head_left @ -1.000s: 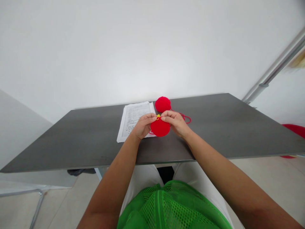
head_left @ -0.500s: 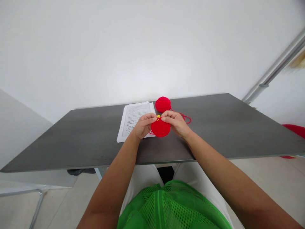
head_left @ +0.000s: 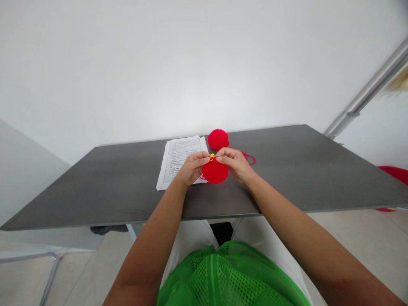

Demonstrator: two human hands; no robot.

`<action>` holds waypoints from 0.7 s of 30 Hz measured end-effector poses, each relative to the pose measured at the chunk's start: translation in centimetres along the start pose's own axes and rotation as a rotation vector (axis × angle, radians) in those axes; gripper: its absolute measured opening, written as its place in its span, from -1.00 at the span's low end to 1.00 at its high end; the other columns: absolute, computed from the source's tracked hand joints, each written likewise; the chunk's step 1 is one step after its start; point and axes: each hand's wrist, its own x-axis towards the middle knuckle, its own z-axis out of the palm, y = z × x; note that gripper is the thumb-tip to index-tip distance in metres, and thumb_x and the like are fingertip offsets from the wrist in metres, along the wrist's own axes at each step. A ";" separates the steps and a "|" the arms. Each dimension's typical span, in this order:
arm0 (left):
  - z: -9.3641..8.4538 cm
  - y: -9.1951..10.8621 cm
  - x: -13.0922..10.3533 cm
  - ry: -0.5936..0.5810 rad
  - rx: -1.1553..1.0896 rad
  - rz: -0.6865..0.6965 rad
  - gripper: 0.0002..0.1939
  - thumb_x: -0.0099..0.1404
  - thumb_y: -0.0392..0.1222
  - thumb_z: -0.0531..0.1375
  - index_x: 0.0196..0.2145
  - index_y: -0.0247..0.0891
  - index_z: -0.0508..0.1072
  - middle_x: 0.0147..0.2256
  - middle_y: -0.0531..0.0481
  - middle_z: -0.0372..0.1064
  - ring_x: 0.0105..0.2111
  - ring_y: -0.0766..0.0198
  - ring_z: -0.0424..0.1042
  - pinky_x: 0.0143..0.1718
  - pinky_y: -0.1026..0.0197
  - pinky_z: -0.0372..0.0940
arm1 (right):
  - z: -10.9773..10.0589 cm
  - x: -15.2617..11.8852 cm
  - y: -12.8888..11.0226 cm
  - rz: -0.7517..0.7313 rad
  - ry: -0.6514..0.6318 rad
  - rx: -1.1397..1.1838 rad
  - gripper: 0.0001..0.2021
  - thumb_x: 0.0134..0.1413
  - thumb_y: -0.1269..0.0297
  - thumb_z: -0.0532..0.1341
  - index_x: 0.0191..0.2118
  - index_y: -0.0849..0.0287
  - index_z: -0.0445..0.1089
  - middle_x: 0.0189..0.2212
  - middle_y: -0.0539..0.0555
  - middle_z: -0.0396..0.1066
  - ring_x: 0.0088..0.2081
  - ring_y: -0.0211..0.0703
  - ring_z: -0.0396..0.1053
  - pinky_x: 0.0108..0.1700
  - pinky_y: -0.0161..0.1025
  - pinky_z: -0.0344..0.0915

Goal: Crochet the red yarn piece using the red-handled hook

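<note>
A flat red round piece (head_left: 215, 171) hangs between my two hands over the front part of the table. My left hand (head_left: 192, 167) pinches its upper left edge beside a small yellow ring-like marker (head_left: 212, 157). On the other side, my right hand (head_left: 235, 163) pinches the upper right edge, its fingertips close to the marker. Behind my hands sits a ball of red yarn (head_left: 218, 139), with a loose red strand (head_left: 251, 158) looping out to its right. A bit of red strand also shows by my left palm.
Printed white sheets (head_left: 168, 166) lie on the dark grey table (head_left: 287, 170), partly under my left hand. A white wall (head_left: 191, 63) rises behind the table. Something red (head_left: 395, 173) stands beyond the right end.
</note>
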 end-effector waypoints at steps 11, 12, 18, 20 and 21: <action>0.1 0.1 -0.2 -0.010 0.016 0.007 -0.75 -0.07 -0.19 0.40 -0.48 -0.36 0.45 -0.53 0.03 0.42 -0.55 0.41 0.35 -0.47 0.36 0.19 | 0.0 0.0 0.0 -0.010 -0.003 -0.037 -0.76 -0.22 0.17 0.40 -0.51 0.18 0.39 -0.57 -0.07 0.39 -0.54 -0.33 0.26 -0.43 -0.34 0.14; 0.1 0.2 -0.2 -0.008 0.021 0.006 -0.75 -0.07 -0.19 0.40 -0.48 -0.36 0.45 -0.53 0.02 0.42 -0.55 0.41 0.35 -0.47 0.36 0.19 | 0.0 -0.1 0.0 -0.011 -0.002 -0.038 -0.76 -0.22 0.17 0.40 -0.51 0.18 0.39 -0.57 -0.07 0.38 -0.54 -0.33 0.25 -0.43 -0.33 0.14; 0.2 0.1 -0.1 -0.016 0.029 0.015 -0.76 -0.06 -0.18 0.39 -0.47 -0.36 0.46 -0.53 0.03 0.42 -0.55 0.42 0.34 -0.48 0.36 0.18 | 0.0 -0.1 0.0 -0.012 -0.006 -0.038 -0.77 -0.22 0.18 0.40 -0.51 0.18 0.39 -0.58 -0.07 0.36 -0.54 -0.32 0.23 -0.44 -0.33 0.12; 0.1 0.1 -0.1 -0.013 0.020 0.015 -0.76 -0.06 -0.19 0.39 -0.48 -0.35 0.46 -0.52 0.03 0.43 -0.54 0.42 0.35 -0.48 0.37 0.19 | 0.1 -0.1 -0.1 -0.014 -0.006 -0.028 -0.77 -0.23 0.19 0.40 -0.51 0.19 0.39 -0.58 -0.07 0.37 -0.53 -0.33 0.24 -0.43 -0.33 0.12; 0.1 0.1 -0.1 -0.011 0.015 0.015 -0.77 -0.07 -0.19 0.39 -0.49 -0.35 0.46 -0.52 0.03 0.43 -0.54 0.42 0.35 -0.48 0.37 0.20 | 0.1 -0.1 -0.1 -0.012 -0.005 -0.024 -0.77 -0.24 0.19 0.40 -0.52 0.19 0.39 -0.58 -0.07 0.37 -0.53 -0.33 0.24 -0.43 -0.33 0.12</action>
